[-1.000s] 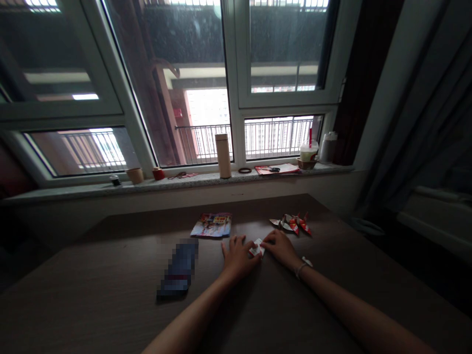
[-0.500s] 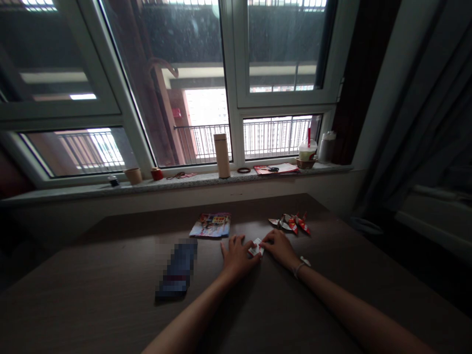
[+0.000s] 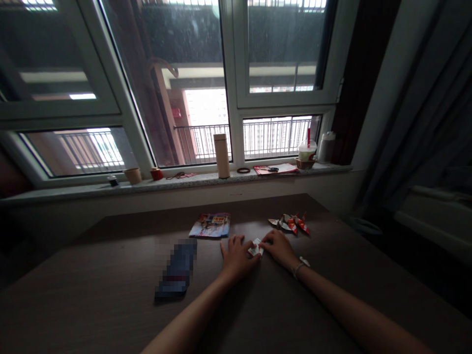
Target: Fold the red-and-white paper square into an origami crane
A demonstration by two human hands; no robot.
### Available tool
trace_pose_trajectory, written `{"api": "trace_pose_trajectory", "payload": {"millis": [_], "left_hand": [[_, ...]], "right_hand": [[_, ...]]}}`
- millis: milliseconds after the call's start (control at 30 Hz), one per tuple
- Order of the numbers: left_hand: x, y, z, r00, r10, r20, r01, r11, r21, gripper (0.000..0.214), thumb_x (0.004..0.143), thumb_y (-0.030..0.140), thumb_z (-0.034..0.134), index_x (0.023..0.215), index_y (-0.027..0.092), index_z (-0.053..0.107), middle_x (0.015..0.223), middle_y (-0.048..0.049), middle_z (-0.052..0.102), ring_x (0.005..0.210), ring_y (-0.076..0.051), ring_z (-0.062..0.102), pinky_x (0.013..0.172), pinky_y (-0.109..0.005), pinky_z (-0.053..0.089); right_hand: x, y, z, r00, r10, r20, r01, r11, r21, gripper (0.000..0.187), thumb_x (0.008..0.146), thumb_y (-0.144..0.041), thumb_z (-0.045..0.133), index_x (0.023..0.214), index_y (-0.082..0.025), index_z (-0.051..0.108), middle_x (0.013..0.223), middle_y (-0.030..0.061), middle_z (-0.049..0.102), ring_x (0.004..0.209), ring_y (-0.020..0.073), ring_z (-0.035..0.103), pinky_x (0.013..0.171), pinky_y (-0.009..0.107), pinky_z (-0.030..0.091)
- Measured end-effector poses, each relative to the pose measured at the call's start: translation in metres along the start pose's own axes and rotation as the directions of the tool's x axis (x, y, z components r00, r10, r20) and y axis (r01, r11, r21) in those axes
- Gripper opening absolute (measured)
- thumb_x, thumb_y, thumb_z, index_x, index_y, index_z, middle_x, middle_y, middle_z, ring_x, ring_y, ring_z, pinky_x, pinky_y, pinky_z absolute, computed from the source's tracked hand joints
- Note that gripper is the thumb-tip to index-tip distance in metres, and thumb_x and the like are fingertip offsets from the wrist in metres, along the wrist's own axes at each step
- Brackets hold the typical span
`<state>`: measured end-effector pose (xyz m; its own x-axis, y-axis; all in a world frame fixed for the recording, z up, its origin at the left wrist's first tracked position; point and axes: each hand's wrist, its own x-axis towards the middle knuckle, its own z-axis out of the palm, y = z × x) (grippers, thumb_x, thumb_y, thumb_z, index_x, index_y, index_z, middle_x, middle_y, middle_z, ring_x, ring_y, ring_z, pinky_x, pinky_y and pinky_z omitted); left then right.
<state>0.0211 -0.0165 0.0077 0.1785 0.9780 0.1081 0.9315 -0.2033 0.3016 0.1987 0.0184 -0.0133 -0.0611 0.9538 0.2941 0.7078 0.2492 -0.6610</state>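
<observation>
A small folded piece of white and red paper (image 3: 255, 247) lies on the dark wooden table (image 3: 110, 305) between my hands. My left hand (image 3: 236, 258) rests on the table with its fingers curled, its thumb side pressed on the paper's left edge. My right hand (image 3: 280, 247) pinches the paper's right edge with its fingertips; a bracelet is on that wrist. Just beyond my right hand lie several folded red and white paper figures (image 3: 291, 222).
A colourful stack of printed paper (image 3: 211, 225) lies ahead of my left hand, a dark flat object (image 3: 178, 269) to its left. On the windowsill (image 3: 73, 189) stand a tall beige flask (image 3: 221, 155), cups, a drink with a straw (image 3: 307, 151) and scissors on red paper.
Nothing has visibly changed with the hands or the paper; the view has shifted very slightly.
</observation>
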Motion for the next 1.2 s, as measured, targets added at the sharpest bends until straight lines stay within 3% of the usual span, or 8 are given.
{"api": "trace_pose_trajectory", "payload": {"millis": [900,1200], "left_hand": [[0.0006,-0.0026,0.0029,1.0,0.022,-0.006,-0.022,0.999,-0.028,0.042,0.082,0.059,0.057,0.119,0.04,0.061,0.148,-0.005,0.042,0.144,-0.034,0.024,0.112,-0.071,0.007],[0.0017,-0.0049,0.0052,0.998,0.031,-0.045,-0.036,0.993,-0.111,0.034,0.079,0.053,0.065,0.11,0.039,0.067,0.149,-0.0037,0.042,0.144,-0.035,0.021,0.111,-0.072,0.007]], "right_hand": [[-0.0001,-0.003,-0.0022,1.0,0.014,0.023,-0.013,0.998,-0.057,0.016,0.077,-0.033,0.068,0.083,-0.019,0.072,0.099,0.0073,0.066,0.105,0.0242,0.056,0.092,0.032,0.038],[0.001,-0.004,-0.0024,0.999,0.034,0.04,-0.031,0.997,-0.069,0.016,0.078,-0.034,0.067,0.083,-0.02,0.073,0.1,0.0066,0.065,0.107,0.0242,0.055,0.093,0.033,0.037]]}}
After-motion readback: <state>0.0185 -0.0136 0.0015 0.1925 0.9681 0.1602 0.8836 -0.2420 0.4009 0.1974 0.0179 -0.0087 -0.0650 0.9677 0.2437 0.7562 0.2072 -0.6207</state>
